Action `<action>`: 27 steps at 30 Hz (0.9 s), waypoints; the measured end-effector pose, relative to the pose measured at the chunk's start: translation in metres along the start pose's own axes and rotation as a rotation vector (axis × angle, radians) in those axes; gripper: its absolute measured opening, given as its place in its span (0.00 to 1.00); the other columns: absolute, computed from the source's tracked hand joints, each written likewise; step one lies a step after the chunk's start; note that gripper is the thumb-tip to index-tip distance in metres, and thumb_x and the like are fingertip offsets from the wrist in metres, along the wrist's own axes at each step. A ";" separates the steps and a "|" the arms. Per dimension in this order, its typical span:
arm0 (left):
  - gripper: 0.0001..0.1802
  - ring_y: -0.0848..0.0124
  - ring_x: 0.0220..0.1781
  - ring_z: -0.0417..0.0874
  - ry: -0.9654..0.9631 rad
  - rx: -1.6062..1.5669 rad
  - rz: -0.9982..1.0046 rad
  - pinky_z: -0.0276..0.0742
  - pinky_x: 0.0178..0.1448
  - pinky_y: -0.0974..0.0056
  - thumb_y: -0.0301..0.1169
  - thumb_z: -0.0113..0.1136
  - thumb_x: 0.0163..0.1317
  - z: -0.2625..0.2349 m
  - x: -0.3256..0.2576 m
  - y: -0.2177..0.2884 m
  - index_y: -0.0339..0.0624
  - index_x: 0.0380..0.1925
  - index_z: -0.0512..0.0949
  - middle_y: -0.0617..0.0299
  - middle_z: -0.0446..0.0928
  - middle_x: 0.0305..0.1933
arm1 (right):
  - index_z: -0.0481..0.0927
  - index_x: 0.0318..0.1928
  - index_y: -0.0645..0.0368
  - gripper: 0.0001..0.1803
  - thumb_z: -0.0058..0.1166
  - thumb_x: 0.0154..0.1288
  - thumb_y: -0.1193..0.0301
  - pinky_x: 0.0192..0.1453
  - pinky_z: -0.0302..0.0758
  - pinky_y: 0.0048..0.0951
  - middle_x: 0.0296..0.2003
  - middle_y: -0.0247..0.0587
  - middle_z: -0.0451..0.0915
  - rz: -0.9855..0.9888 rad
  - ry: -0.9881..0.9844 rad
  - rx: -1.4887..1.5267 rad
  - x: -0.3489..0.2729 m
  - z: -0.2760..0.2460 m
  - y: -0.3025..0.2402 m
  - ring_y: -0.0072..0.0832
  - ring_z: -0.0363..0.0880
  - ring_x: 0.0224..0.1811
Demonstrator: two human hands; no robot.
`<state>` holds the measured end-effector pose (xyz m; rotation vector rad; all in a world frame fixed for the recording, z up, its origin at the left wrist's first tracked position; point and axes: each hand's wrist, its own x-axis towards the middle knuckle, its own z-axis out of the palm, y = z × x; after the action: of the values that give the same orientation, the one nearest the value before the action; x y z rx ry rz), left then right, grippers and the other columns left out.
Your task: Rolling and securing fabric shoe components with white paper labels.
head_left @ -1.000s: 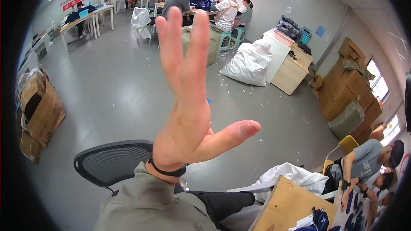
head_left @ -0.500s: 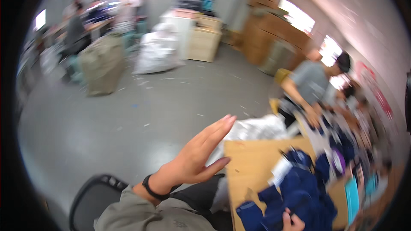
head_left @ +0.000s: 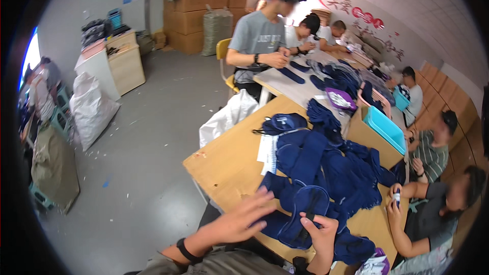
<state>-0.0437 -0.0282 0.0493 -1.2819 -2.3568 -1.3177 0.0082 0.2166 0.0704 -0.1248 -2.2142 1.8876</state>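
Observation:
My left hand point(head_left: 242, 219) hovers at the near edge of the wooden table, fingers spread, with nothing in it. It is a bit blurred, close to the left side of a navy fabric piece point(head_left: 311, 201). This piece has a rounded outline, pale edge piping and a dark strap across it. My right hand point(head_left: 322, 234) pinches it by the strap, thumb on top. Under and behind it lies a heap of similar navy fabric pieces point(head_left: 338, 173). A bundled navy pouch-like item point(head_left: 284, 123) and white printed sheets point(head_left: 267, 154) lie at the heap's far left.
The wooden table point(head_left: 224, 160) adjoins a pale table where co-workers sit or stand. A cardboard box with a turquoise basket point(head_left: 384, 128) stands at the heap's right. A purple basket point(head_left: 340, 99) is behind. At the near right sits a co-worker point(head_left: 428, 219). A white sack point(head_left: 226, 117) stands left.
The view has swung right toward the tables. My left hand has come from above the floor to beside the navy fabric, fingers now spread. My right hand now shows more fully, gripping the strap.

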 end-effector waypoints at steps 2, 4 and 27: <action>0.24 0.51 0.74 0.57 -0.131 -0.008 0.007 0.53 0.74 0.48 0.31 0.60 0.60 0.035 -0.008 -0.019 0.40 0.58 0.72 0.49 0.63 0.68 | 0.85 0.38 0.69 0.09 0.64 0.54 0.81 0.39 0.75 0.17 0.32 0.41 0.86 -0.036 0.022 -0.008 0.001 -0.004 0.006 0.16 0.80 0.33; 0.22 0.52 0.74 0.57 -0.270 -0.004 -0.001 0.53 0.75 0.49 0.32 0.59 0.61 0.049 -0.011 -0.028 0.42 0.56 0.74 0.50 0.64 0.67 | 0.85 0.37 0.69 0.09 0.64 0.54 0.80 0.40 0.75 0.18 0.32 0.41 0.86 -0.020 0.045 -0.013 0.001 -0.010 0.008 0.16 0.80 0.33; 0.29 0.55 0.63 0.70 -0.437 0.231 0.041 0.71 0.63 0.55 0.33 0.69 0.47 0.014 0.004 -0.020 0.42 0.52 0.76 0.54 0.72 0.57 | 0.79 0.27 0.72 0.08 0.63 0.57 0.78 0.29 0.69 0.16 0.27 0.42 0.86 -0.059 0.013 0.002 -0.007 -0.027 0.026 0.10 0.74 0.27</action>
<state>-0.0570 -0.0204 0.0304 -1.6646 -2.6410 -0.7798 0.0193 0.2454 0.0483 -0.0703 -2.1826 1.8523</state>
